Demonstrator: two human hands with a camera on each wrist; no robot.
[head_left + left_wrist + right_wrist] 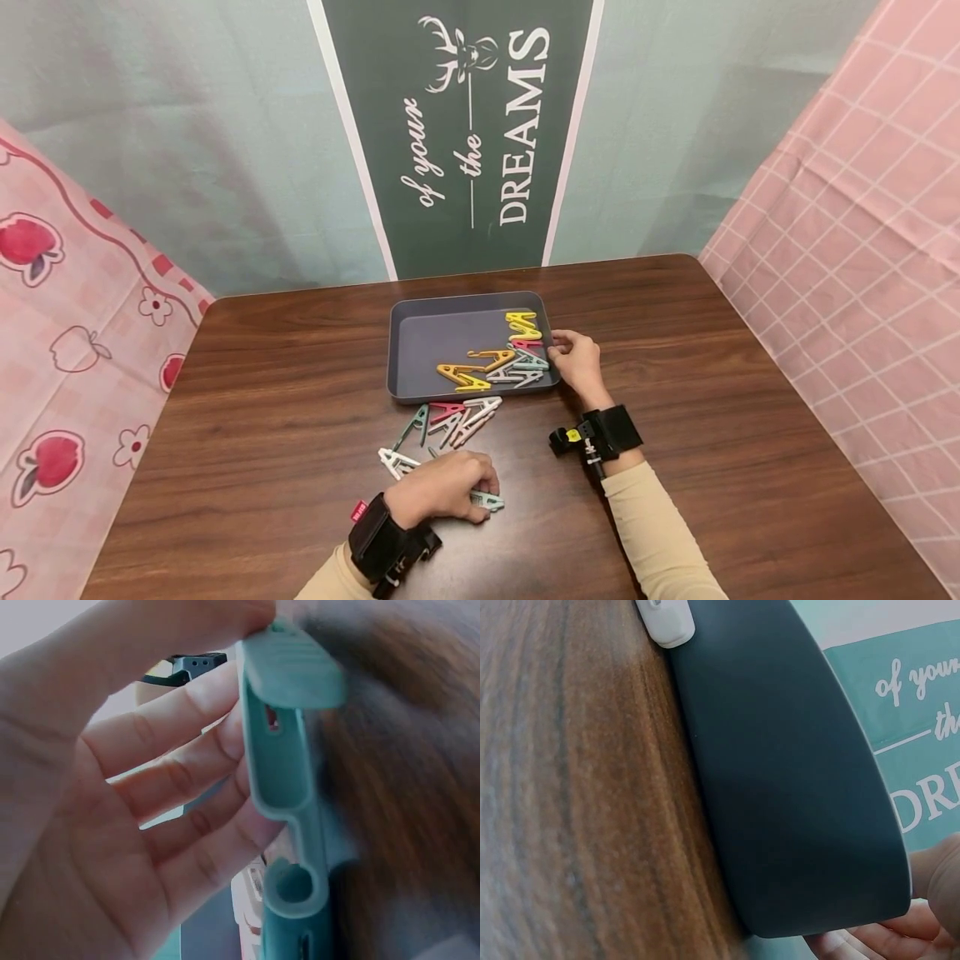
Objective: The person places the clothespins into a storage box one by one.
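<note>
My left hand [448, 487] is low over the table, pinching a mint-green clothespin [487, 501] between thumb and fingers. Up close in the left wrist view, that clothespin [281, 765] shows its hollow handle, with the fingertips behind it. With my right hand [577, 364] I grip the right rim of a dark grey tray [427, 304]; in the right wrist view the thumb is at the rim and the fingers are by the outer wall. Yellow [522, 325], orange [459, 373], red, grey and mint clothespins lie in the tray's right part.
Between the tray and my left hand lies a loose pile of clothespins: dark green [412, 425], red [446, 410], white [482, 403] and pale ones. Another white clothespin [396, 462] lies beside the left hand. Fabric hangs behind the wooden table [285, 367] and at both sides.
</note>
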